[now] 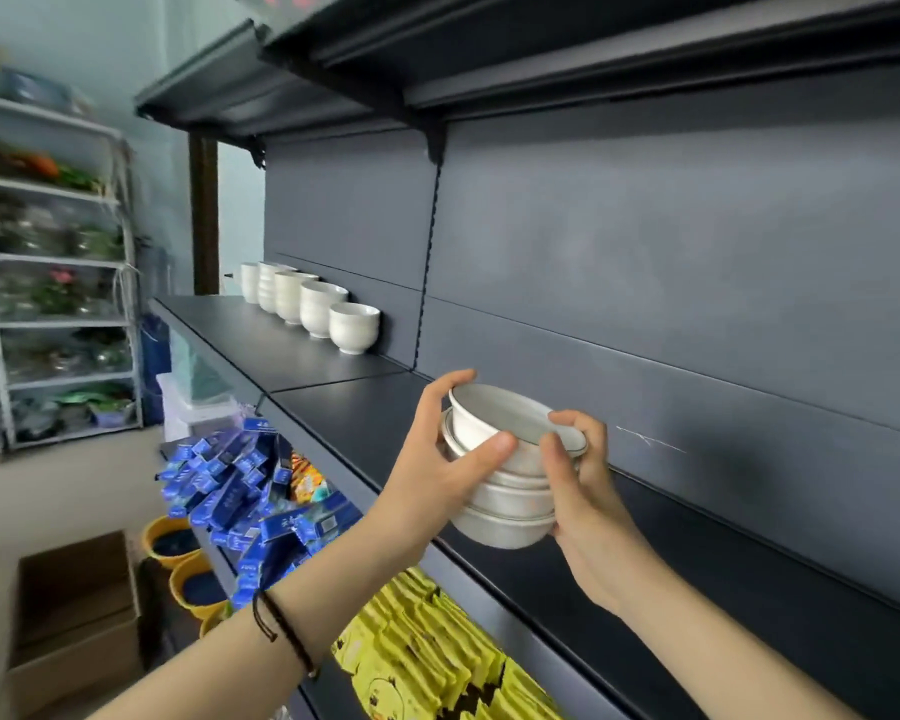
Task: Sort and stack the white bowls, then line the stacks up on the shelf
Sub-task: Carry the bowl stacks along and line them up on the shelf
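Left hand point(437, 459) was curled round the tilted top bowl point(489, 415) of a stack of white bowls point(510, 504), held at the front edge of the shelf point(365, 418) and gripped on its right by the right hand point(588, 506). Being unseated, that bowl could be slipped off and chipped.
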Motion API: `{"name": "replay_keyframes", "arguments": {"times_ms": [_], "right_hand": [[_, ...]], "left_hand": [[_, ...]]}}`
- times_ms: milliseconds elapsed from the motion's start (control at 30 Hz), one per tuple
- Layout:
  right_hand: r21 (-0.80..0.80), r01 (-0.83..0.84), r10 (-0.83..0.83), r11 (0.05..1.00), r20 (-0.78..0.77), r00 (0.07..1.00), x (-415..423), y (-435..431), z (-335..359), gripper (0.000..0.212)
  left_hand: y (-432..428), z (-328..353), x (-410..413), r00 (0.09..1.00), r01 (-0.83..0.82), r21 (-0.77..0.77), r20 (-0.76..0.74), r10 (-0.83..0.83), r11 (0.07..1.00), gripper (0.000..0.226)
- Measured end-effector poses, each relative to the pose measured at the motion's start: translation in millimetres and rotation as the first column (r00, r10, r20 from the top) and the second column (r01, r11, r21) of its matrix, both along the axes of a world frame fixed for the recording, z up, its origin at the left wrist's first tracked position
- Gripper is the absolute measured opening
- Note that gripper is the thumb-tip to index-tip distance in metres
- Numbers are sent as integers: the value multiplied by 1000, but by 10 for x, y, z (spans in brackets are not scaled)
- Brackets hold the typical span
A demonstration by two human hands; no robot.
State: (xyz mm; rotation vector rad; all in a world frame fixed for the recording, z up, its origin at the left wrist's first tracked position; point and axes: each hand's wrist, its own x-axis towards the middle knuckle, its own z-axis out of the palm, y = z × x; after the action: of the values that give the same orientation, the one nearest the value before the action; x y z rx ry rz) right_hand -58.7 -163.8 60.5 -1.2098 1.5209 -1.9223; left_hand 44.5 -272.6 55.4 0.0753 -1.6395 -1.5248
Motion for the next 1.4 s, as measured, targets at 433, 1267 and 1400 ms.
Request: {"name": "replay_keyframes", "arguments": {"times_ms": [433,1267,1400], "right_hand": [[-27,-270,271,962,47,961,955,-2102,-131,76],[30,-356,356,934,3,934,405,-5926,-101,57],[53,-382,382,923,9,924,370,-6431,-173,59]], "left_hand": [[-1804,-63,1241,975,-205,3,89,204,979,53],[-5403,-87,768,914,-399,7,80,397,917,48],[-5908,-180,750,911,-406,45,98,400,913,52]]}}
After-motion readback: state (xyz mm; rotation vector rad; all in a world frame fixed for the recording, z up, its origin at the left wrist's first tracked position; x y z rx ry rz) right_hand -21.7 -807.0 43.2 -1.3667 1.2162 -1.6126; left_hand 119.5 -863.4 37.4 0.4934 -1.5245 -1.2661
